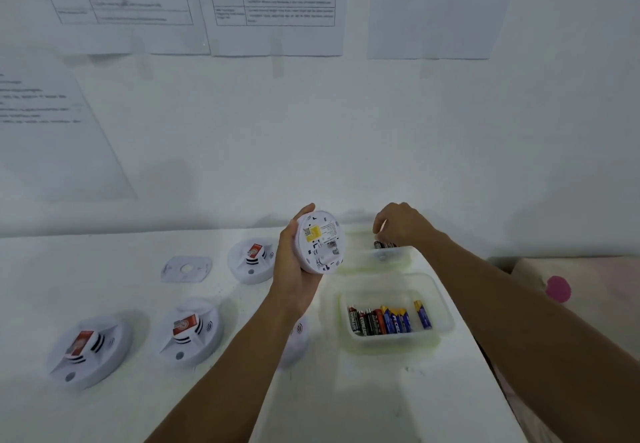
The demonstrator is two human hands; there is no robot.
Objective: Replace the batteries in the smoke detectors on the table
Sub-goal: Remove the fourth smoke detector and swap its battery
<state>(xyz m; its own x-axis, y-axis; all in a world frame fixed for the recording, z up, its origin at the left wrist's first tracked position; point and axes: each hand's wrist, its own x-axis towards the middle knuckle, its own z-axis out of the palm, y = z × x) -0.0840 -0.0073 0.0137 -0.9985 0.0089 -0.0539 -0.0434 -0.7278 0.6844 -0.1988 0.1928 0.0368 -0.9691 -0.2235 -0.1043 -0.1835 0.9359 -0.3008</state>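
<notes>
The left hand (294, 269) held a white smoke detector (320, 241) raised above the table (207, 390), its grip wrapped around the rim with the thumb on the top edge. The detector's back faced the camera and showed a yellow label. The right hand (398, 226) reached down into the far tub (391, 259), its fingers curled over the dark batteries (382, 245) there (whether that grip pinched one could not be told).

Just nearer the person stood the near tub (440, 307), clear plastic, with a row of black, red and blue batteries (384, 319) lying side by side in it.

On the table to the left lay three more detectors, each face up with a red tag: the back detector (251, 260), the middle detector (188, 331) and the left detector (88, 351). A fourth detector (298, 338) was partly hidden under the left forearm. A flat white mounting plate (186, 268) lay beside the back detector. Printed sheets (273, 6) hung on the wall behind.
</notes>
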